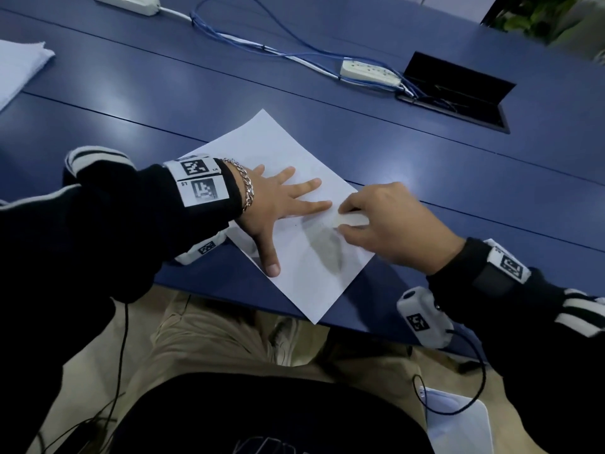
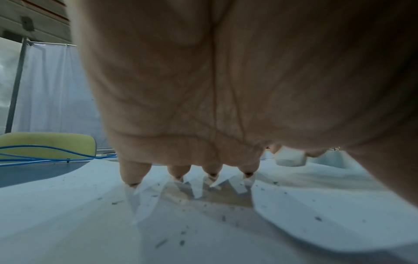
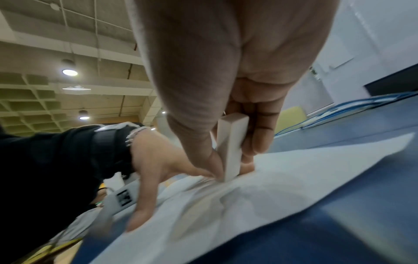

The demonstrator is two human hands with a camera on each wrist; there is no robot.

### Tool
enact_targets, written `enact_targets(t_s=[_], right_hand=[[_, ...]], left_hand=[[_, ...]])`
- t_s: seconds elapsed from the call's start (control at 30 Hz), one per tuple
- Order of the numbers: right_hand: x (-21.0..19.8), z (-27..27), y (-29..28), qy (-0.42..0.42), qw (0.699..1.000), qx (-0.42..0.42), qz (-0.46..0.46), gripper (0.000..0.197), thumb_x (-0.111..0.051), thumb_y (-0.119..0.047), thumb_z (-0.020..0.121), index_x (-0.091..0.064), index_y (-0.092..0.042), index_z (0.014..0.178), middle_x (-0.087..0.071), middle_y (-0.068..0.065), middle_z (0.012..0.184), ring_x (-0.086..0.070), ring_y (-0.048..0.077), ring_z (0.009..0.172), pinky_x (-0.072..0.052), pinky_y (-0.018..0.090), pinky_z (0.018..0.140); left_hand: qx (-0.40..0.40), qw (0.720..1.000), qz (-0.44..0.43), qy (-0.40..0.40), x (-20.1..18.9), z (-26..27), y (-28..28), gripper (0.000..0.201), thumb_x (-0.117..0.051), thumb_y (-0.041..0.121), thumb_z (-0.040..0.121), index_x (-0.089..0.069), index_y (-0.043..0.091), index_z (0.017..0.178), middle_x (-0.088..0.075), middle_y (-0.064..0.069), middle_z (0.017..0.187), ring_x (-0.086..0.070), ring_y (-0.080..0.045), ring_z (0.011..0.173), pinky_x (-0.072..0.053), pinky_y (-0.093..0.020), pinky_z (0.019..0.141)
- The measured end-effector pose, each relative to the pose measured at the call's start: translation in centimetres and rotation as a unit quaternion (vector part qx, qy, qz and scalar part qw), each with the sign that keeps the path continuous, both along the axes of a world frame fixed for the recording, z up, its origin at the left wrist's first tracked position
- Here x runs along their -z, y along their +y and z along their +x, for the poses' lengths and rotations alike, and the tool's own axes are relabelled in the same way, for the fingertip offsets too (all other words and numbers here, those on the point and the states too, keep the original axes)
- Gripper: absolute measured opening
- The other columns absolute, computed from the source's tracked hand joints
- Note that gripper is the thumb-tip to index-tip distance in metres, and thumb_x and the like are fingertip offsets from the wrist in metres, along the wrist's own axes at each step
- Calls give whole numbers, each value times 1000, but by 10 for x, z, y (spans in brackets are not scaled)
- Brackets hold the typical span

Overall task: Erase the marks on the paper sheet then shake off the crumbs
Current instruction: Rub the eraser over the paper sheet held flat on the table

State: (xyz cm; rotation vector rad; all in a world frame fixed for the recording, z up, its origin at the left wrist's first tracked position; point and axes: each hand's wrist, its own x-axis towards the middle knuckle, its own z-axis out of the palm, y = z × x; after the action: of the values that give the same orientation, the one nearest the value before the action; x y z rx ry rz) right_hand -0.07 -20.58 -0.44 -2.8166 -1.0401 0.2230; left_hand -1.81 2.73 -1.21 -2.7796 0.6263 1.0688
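Observation:
A white paper sheet (image 1: 294,152) lies askew on the blue table (image 1: 425,165), its near corner over the table's front edge. My left hand (image 1: 281,201) lies flat on the sheet with fingers spread, pressing it down. My right hand (image 1: 379,221) pinches a white eraser (image 1: 352,219) between thumb and fingers, its end on the paper just right of the left fingertips. In the right wrist view the eraser (image 3: 233,146) stands on the paper (image 3: 294,182). Dark crumbs (image 2: 183,232) dot the sheet (image 2: 68,223) in the left wrist view. A grey smudge (image 1: 327,247) shows below the eraser.
A white power strip (image 1: 370,73) with blue cables (image 1: 248,44) lies at the back, beside an open black cable hatch (image 1: 458,90). A folded white cloth (image 1: 19,63) sits at far left. Another power strip (image 1: 127,3) is at the top edge. My lap is below the table edge.

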Motion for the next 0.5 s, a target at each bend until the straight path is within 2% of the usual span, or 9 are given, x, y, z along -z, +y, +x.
enact_targets(t_s=[0.1,0.23,0.33,0.43,0.5], right_hand=[[2,-20,14,14,998,-58,2,34,-62,-47,84,-70,-20,105,-66,-1,92,-62,24,90,-51,39,80],[2,-30,20,-3,1000,-28,-4,26,-63,-35,88,-68,-15,105,-62,2,96,-61,29,94,-44,35,76],[5,-63,33,-2,995,-102,-23,20,-55,-28,90,-67,-13,95,-61,7,94,-60,31,89,-47,40,75],[3,-86,35,44,986,-157,-31,30,-42,-33,87,-66,-16,91,-58,3,87,-57,26,81,-47,39,71],[2,-69,30,59,990,-125,-20,34,-44,-38,87,-69,-17,96,-62,3,91,-61,26,88,-49,39,76]], left_hand=[[2,1000,0,3,0,0,0,147,-83,81,55,27,61,149,45,20,160,33,-28,155,8,-67,124],[-1,1000,-5,4,2,0,1,148,-83,82,54,29,61,148,46,20,159,33,-29,155,8,-68,123],[8,1000,6,-1,3,2,0,150,-81,85,53,32,59,149,46,18,160,32,-32,155,5,-70,123],[16,1000,17,-7,5,2,-1,151,-78,89,51,34,59,149,46,18,160,31,-33,155,3,-71,123],[4,1000,13,-6,4,1,0,152,-81,86,50,32,60,149,45,18,161,30,-33,156,5,-71,122]])
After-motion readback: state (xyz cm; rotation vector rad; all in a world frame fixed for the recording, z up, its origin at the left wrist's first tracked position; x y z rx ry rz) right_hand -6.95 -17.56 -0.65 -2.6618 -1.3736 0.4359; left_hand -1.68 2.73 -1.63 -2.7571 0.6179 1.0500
